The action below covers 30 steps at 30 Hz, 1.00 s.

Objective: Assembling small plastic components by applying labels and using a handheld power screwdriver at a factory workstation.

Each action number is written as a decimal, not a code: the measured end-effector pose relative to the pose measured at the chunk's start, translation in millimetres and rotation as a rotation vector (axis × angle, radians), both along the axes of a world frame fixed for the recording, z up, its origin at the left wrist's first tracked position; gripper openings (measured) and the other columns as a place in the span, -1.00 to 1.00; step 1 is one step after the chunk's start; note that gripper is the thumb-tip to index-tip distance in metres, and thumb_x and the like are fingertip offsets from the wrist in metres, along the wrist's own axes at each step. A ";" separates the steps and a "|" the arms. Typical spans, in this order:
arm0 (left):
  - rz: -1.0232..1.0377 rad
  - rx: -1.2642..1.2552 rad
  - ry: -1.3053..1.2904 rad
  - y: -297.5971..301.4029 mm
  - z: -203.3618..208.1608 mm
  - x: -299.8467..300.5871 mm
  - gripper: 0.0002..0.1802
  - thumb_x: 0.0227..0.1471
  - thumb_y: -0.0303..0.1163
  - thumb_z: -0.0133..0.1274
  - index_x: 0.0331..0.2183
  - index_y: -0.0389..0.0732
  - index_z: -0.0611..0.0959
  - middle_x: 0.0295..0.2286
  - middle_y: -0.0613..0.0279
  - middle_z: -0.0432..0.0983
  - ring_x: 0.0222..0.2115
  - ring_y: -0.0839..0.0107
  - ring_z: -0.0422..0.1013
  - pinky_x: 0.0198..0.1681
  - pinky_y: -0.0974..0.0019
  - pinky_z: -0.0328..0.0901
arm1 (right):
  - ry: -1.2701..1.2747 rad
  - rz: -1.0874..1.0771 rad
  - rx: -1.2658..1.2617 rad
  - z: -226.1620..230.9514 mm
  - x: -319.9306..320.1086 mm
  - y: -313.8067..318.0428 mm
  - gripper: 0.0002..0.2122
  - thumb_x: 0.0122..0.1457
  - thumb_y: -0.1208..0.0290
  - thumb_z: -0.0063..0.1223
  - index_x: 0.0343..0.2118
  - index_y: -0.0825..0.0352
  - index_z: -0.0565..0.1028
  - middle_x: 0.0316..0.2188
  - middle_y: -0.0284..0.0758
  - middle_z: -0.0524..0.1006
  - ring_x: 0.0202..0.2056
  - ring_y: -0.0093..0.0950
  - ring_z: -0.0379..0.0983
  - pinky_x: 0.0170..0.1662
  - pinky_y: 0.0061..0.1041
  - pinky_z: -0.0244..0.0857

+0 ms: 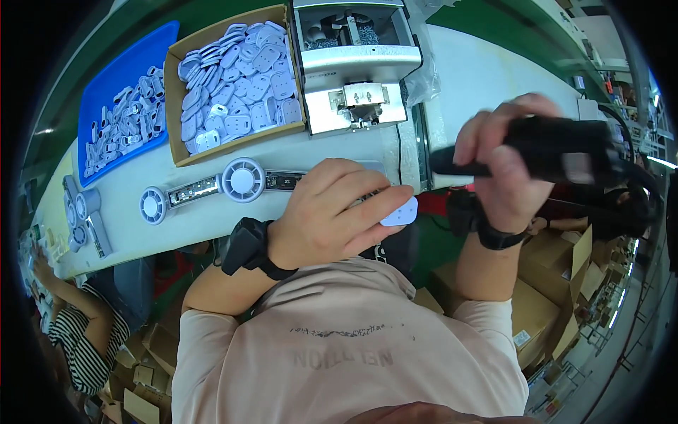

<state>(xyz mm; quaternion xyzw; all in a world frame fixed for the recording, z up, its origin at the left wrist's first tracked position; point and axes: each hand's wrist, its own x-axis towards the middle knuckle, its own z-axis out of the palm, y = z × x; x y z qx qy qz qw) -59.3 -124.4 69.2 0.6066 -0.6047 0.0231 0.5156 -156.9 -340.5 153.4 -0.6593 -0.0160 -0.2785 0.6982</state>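
Note:
My left hand [332,208] is closed around a small lavender plastic plate [401,213], whose rounded end with small holes shows past the fingertips. The rest of what it grips is hidden under the fingers. Just beside that hand lies a handheld fan body [244,180] with a round grille and an exposed circuit board in its handle. To its left is a second, similar fan [152,205]. Off to the right, my right hand [505,159] is wrapped around a black power screwdriver [561,148], held roughly level with its narrow end toward the left. Motion blurs it.
A cardboard box [171,113] of lavender plates and a blue tray [92,116] of small parts stand at the back left. Beside them sits a metal screw feeder [360,60]. More fan pieces [86,212] lie far left, near another person's arm [78,300]. Cartons [533,311] stand lower right.

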 end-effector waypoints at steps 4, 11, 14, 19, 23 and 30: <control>0.072 -0.020 -0.052 5.4 2.1 -2.6 -0.48 -0.02 -0.18 0.42 -0.02 -0.14 0.74 -0.17 0.22 0.59 -0.25 0.17 0.48 -0.18 0.16 0.41 | -0.174 0.045 -0.104 11.4 50.8 17.4 -0.60 0.17 0.61 0.24 0.05 0.29 0.39 -0.45 -0.25 0.51 -0.50 -0.36 0.49 -0.39 -0.41 0.44; 0.080 -0.081 -0.030 11.1 -7.1 -16.1 -0.47 -0.03 -0.16 0.42 -0.04 -0.19 0.73 -0.15 0.19 0.60 -0.26 0.16 0.49 -0.18 0.16 0.42 | -0.912 0.383 -0.289 -49.0 131.2 4.7 -0.59 0.09 0.65 0.37 -0.07 0.34 0.38 -0.48 -0.35 0.55 -0.48 -0.58 0.51 -0.38 -0.58 0.42; 0.067 -0.082 -0.011 12.0 -7.8 -15.4 -0.47 -0.04 -0.18 0.42 -0.05 -0.21 0.73 -0.15 0.19 0.61 -0.25 0.16 0.50 -0.17 0.15 0.42 | 0.010 0.117 -0.173 -13.6 76.7 20.3 -0.54 0.09 0.68 0.33 0.05 0.36 0.40 -0.49 -0.34 0.56 -0.48 -0.51 0.54 -0.43 -0.53 0.43; 0.008 -0.087 0.036 8.3 -6.4 -9.3 -0.49 -0.06 -0.26 0.44 -0.06 -0.23 0.72 -0.16 0.15 0.61 -0.24 0.14 0.52 -0.16 0.13 0.42 | 0.261 0.016 -0.110 -12.9 44.9 21.2 -0.57 0.12 0.73 0.27 0.05 0.35 0.40 -0.48 -0.36 0.56 -0.49 -0.51 0.52 -0.45 -0.56 0.39; 0.041 -0.109 0.113 -7.3 -1.0 -4.6 -0.51 -0.07 -0.35 0.43 -0.07 -0.23 0.69 -0.21 0.16 0.59 -0.26 0.11 0.51 -0.18 0.15 0.43 | -0.204 0.128 -0.079 42.1 10.4 9.4 -0.68 0.35 0.40 0.02 0.14 0.26 0.40 -0.43 -0.43 0.39 -0.49 -0.54 0.36 -0.35 -0.42 0.29; 0.055 -0.088 0.210 -20.2 2.3 -2.4 -0.57 -0.07 -0.43 0.42 -0.10 -0.24 0.69 -0.23 0.10 0.58 -0.26 0.07 0.51 -0.19 0.13 0.44 | -0.189 0.340 -0.125 77.0 -12.9 23.2 -0.62 0.40 0.30 0.09 0.23 0.13 0.36 -0.34 -0.42 0.42 -0.40 -0.54 0.41 -0.28 -0.43 0.30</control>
